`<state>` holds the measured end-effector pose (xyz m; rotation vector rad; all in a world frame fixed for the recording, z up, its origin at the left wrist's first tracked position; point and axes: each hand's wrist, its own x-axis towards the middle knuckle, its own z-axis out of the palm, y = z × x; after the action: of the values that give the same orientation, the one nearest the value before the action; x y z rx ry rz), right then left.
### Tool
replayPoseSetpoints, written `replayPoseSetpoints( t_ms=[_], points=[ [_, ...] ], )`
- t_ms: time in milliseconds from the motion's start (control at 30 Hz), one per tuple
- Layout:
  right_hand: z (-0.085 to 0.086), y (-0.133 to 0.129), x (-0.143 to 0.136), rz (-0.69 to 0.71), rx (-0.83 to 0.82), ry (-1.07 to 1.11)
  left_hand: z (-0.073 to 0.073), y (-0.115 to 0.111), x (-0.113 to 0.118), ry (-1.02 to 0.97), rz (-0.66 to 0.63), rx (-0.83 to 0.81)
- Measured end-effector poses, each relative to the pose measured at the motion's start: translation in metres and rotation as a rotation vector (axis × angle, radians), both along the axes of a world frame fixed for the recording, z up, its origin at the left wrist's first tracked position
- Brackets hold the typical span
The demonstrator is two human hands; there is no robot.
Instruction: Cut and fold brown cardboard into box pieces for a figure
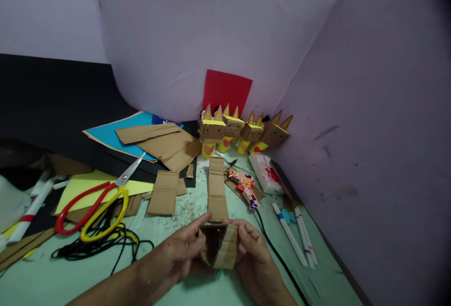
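A small folded cardboard box (229,248) with an open side sits between my two hands near the bottom middle. My left hand (179,252) grips its left edge, fingers around the side. On its right edge my right hand (254,249) closes, thumb and fingers against the cardboard. Just beyond the box lies a long creased cardboard strip (217,191). Left of that strip is a flat cardboard piece (164,193). A flower-patterned glue gun (244,187) rests to the right of the strip, its black cord running toward the front.
Red-and-yellow scissors (121,179) lie at left over yellow paper (75,186) and tangled black cord (84,247). Several cardboard-headed, horned figures (213,131) stand at the back before a red sheet (227,91). White markers (291,235) and a tissue pack (265,173) lie at right.
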<state>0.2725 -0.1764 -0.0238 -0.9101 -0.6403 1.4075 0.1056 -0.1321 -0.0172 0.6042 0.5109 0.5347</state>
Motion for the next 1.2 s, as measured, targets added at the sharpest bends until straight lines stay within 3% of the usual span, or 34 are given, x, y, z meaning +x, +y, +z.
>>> replayPoseSetpoints(
  t_ms=[167, 433, 633, 733, 833, 900, 967, 1067, 1200],
  points=[
    [-0.007, -0.001, 0.000, -0.076, 0.036, -0.151, 0.004, -0.002, -0.002, -0.106, 0.011, -0.128],
    [-0.016, -0.001, 0.003, -0.118, 0.081, -0.306, -0.001, 0.003, -0.003, -0.097, -0.033, -0.055],
    [-0.016, -0.003, -0.001, -0.099, 0.139, -0.289, -0.015, 0.011, -0.001, 0.203, -0.001, 0.316],
    [-0.017, -0.005, -0.004, -0.065, 0.221, -0.387, -0.005, 0.011, 0.000, 0.365, 0.039, 0.517],
    [-0.011, 0.000, 0.000, 0.034, 0.242, -0.435, 0.008, 0.013, 0.000, 0.403, 0.113, 0.569],
    [-0.003, 0.011, 0.009, 0.018, 0.174, -0.497, 0.011, 0.017, -0.001, 0.445, 0.196, 0.569],
    [0.007, 0.028, 0.020, -0.091, 0.059, -0.649, 0.011, 0.023, -0.002, 0.491, 0.290, 0.537],
    [0.019, 0.058, 0.030, -0.208, -0.027, -1.146, 0.008, 0.029, -0.004, 0.497, 0.385, 0.392],
    [0.024, 0.079, 0.016, -0.122, -0.174, -1.657, 0.006, 0.030, -0.004, 0.475, 0.440, 0.279]
  ],
)
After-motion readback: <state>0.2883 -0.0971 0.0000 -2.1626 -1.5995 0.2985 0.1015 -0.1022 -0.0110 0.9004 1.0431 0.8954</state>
